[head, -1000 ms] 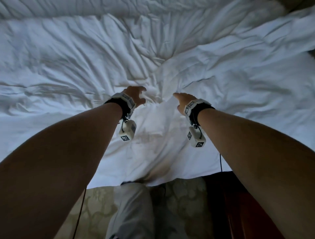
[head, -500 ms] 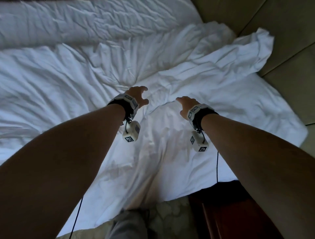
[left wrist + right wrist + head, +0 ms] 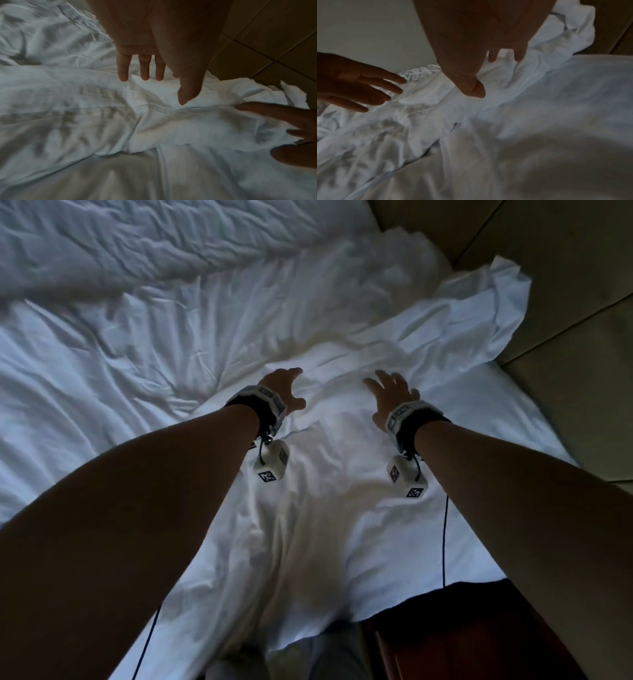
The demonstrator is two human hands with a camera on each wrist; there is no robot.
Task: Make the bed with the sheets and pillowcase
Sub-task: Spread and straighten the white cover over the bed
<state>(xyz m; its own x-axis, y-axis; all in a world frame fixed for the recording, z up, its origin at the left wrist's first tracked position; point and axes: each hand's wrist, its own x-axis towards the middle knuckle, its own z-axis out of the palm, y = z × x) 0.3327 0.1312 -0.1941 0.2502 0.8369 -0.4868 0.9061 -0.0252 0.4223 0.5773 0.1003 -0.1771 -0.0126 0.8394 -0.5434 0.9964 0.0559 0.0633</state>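
Observation:
A crumpled white sheet [image 3: 325,508] covers the bed and hangs over the near edge. A raised fold [image 3: 342,361] runs across it just beyond my hands. My left hand [image 3: 291,388] reaches over the sheet with fingers spread, holding nothing. In the left wrist view its fingers [image 3: 144,70] are straight, with their tips at the fold [image 3: 154,102]. My right hand [image 3: 390,392] is a hand's width to the right, also spread and holding nothing. In the right wrist view its thumb [image 3: 477,90] touches the sheet [image 3: 539,108]. A bunched sheet corner [image 3: 507,302] lies against the wall.
Beige padded wall panels [image 3: 565,285] border the bed on the right. Dark wooden furniture [image 3: 462,638] stands at the lower right by the bed edge. My grey trouser leg [image 3: 236,666] is at the bottom. A rumpled white layer [image 3: 137,241] lies along the far side.
My view has swung right, bringing the wall and sheet corner in. Both hands have moved forward and apart, and their curled fingers have spread out.

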